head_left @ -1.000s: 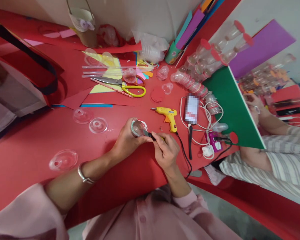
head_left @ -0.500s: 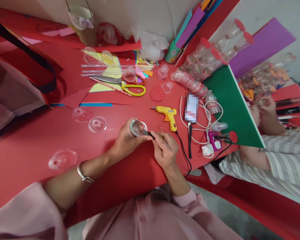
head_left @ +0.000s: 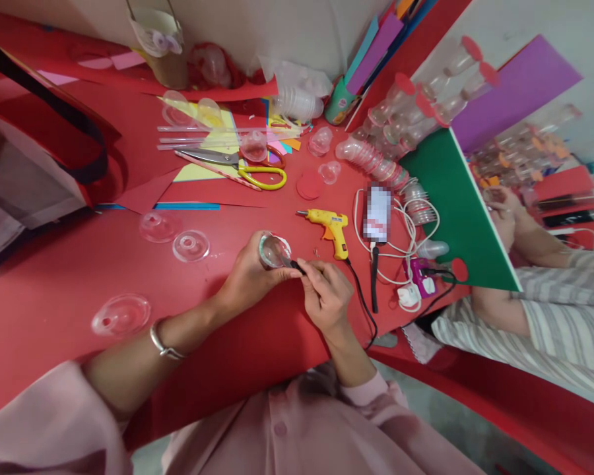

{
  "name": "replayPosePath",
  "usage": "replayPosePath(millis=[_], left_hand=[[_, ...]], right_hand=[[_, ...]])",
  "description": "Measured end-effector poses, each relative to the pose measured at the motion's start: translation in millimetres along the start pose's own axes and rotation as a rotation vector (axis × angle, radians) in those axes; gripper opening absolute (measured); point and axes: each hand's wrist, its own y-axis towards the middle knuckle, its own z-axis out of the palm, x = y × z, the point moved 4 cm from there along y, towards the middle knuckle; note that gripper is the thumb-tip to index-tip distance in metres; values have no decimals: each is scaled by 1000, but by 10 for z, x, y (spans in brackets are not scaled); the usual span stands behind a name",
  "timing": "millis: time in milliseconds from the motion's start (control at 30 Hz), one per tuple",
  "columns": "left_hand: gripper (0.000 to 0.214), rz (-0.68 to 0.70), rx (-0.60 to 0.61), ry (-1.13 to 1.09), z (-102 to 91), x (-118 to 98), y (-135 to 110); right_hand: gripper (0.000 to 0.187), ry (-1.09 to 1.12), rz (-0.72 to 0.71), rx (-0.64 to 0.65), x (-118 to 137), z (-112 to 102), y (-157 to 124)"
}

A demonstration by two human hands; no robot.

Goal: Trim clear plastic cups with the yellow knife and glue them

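Note:
A small clear plastic cup is wrapped in the fingers of my left hand, its open end facing up towards me. My right hand pinches a slim black-handled craft knife, most of which the fingers hide. The blade points left and reaches the cup's rim beside my left thumb. Whether it cuts into the plastic I cannot tell. Just beyond my right hand a yellow glue gun lies on its side, nozzle to the left.
Clear domed lids lie on the red table at left. Farther back are scissors, clear tubes and red discs. A phone with white cables, a purple power adapter and a co-worker's hands are at right.
My hands, the cup and the knife keep nearly the same position. The whole view has shifted slightly. Behind the green board, the co-worker's hands have moved.

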Motion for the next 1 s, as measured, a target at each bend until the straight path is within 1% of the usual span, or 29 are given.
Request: replayPosePath(millis=[100,267,467,633,833,1000], left_hand=[[62,3,-7,-1,8,-31,-7],[63,12,-23,30,7,-87,-21],[64,7,-4,-5,13,-53,-18],[64,14,-8,-5,9,-27,-13],[59,-23,24,-47,15,-22,-8],[59,-57,31,-105,30,-69,1]], right_hand=[[40,-22,-20,-9,17,-12,8],[37,-61,-4,8,-3,-20,1],[41,-68,-37,-23,1,-33,-13],[38,-45,-17,0,-17,-5,-15],[37,-24,-37,-13,15,-19,1],[36,-26,-42,-19,28,-37,7]])
